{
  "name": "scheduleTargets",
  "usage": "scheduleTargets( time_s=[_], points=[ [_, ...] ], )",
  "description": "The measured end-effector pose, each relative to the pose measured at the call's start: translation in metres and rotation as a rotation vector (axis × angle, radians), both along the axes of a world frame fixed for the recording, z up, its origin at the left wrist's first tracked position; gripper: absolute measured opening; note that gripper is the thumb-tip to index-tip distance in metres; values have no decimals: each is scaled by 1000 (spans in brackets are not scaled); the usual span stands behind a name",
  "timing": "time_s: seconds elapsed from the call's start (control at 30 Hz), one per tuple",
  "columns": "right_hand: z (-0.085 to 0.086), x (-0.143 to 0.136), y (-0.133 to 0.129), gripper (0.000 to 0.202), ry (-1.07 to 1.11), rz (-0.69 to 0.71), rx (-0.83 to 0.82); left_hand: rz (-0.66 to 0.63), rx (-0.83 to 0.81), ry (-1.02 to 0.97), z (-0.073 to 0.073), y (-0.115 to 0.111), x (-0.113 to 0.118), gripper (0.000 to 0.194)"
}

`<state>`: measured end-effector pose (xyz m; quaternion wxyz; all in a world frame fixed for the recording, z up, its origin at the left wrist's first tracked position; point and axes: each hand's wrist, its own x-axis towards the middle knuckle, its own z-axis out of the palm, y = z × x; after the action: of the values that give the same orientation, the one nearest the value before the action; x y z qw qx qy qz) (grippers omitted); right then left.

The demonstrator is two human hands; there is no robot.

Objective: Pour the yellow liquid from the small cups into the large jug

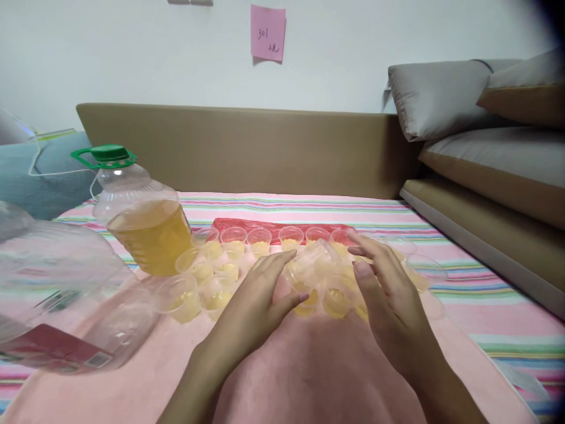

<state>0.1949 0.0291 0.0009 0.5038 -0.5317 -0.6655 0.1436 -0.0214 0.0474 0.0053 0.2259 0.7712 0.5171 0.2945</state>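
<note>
My left hand reaches over the cups with its fingers stretched out and its thumb apart. Across from it, my right hand has its fingers spread and holds nothing visible. A clear plastic cup lies tilted between both hands, above other cups; it is blurred, and I cannot tell what supports it. Around them stand rows of clear plastic cups with yellow liquid, such as one cup at the left and another cup between my hands. My right hand hides part of the cups behind it.
A large green-capped bottle of yellow liquid stands at the left. Nearer, a clear plastic bottle lies on its side. Red plastic lies behind the cups on pink cloth. Cushions are stacked at right, beside a brown board.
</note>
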Motion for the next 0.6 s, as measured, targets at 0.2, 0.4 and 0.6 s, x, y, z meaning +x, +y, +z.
scheduleTargets(
  time_s=[0.2,0.4,0.6],
  points=[
    [0,1,1,43,-29,3,22,-2,1,0,0,0,0,58],
    [-1,4,1,42,-55,5,56,-7,13,-12,-1,0,-1,57],
    [2,3,0,33,-101,-7,80,-6,6,13,-2,0,-1,58]
  ],
)
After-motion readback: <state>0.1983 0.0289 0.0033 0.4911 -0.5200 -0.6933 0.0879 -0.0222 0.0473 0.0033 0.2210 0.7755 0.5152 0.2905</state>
